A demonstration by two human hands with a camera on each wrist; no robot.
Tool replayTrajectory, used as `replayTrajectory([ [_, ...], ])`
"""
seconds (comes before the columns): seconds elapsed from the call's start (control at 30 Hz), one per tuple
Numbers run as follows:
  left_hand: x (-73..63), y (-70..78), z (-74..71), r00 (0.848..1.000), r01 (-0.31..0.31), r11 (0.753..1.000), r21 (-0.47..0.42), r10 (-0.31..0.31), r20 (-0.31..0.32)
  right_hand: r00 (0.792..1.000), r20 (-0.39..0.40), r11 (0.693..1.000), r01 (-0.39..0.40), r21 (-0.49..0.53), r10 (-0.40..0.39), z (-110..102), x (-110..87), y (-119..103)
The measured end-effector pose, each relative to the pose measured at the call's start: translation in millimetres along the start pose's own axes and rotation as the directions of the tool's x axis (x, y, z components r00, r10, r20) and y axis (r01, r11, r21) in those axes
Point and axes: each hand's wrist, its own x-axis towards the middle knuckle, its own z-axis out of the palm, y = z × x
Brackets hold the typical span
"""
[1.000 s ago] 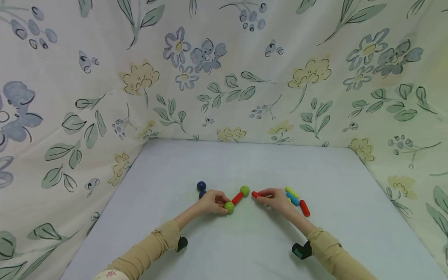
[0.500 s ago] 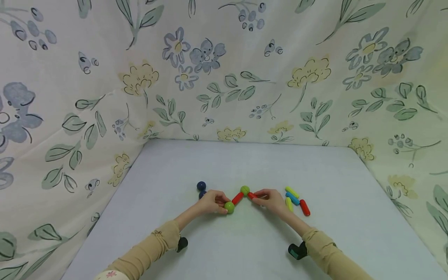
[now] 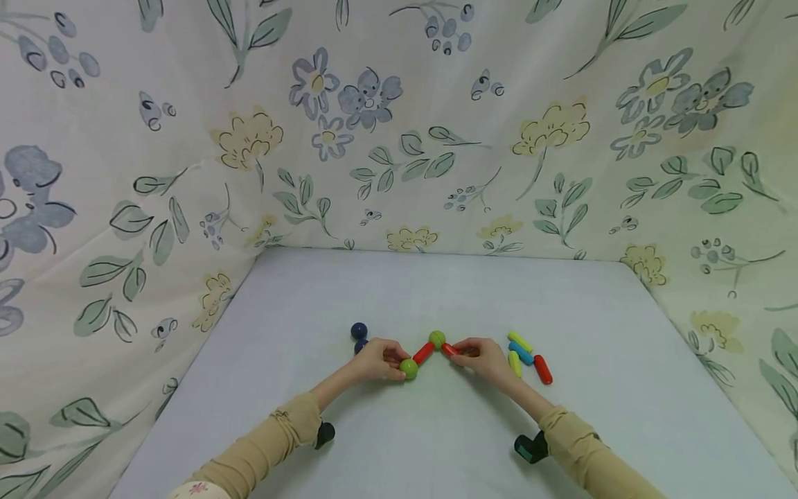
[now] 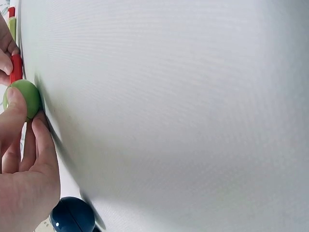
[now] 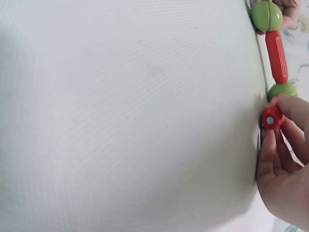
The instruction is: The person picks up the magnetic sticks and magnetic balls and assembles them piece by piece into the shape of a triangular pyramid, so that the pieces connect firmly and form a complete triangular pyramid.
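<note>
My left hand [image 3: 377, 361] pinches a green ball [image 3: 408, 369] between thumb and fingers, low over the table. From that ball a red rod [image 3: 423, 354] runs up to a second green ball [image 3: 437, 339], the three in a slanted line. My right hand [image 3: 483, 357] pinches another red rod [image 3: 448, 349], whose far end meets the second green ball. In the right wrist view, the near end of the pinched rod [image 5: 271, 119] shows a round silvery spot. Two dark blue balls lie just beyond my left hand; the nearer blue ball [image 3: 360, 345] is partly hidden by it.
Right of my right hand lie a yellow rod [image 3: 519, 342], a blue rod [image 3: 521, 354], another yellow rod [image 3: 515, 364] and a loose red rod [image 3: 543, 370]. The white table [image 3: 424, 443] is bordered at the back and sides by a floral cloth [image 3: 399, 194].
My right hand has moved slightly left, bringing its red rod from a gap away up to the second green ball. The left hand has stayed in place on its ball.
</note>
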Motion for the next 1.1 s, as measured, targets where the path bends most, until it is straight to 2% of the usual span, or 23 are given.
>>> replayTrajectory([
  [0.23,2.1,-1.4,1.1,1.0,0.001,1.0,-0.017,-0.001,-0.003,0.999,-0.02,0.999,-0.025,-0.039,0.025,1.9,0.1,-0.7],
  [0.63,0.5,-1.2,3.7,1.0,-0.001,1.0,0.0,0.001,-0.015,0.999,-0.031,0.997,-0.02,-0.076,0.017,2.9,0.9,-3.5],
  [0.97,-7.9,5.2,13.5,0.998,-0.06,0.997,0.058,0.062,-0.027,1.0,-0.025,0.992,-0.004,-0.123,0.001,3.0,7.6,-6.6],
  [1.1,-8.1,2.4,19.8,0.996,-0.074,0.994,0.077,0.077,-0.034,1.0,-0.015,0.991,-0.001,-0.137,-0.001,3.3,11.4,-7.1],
])
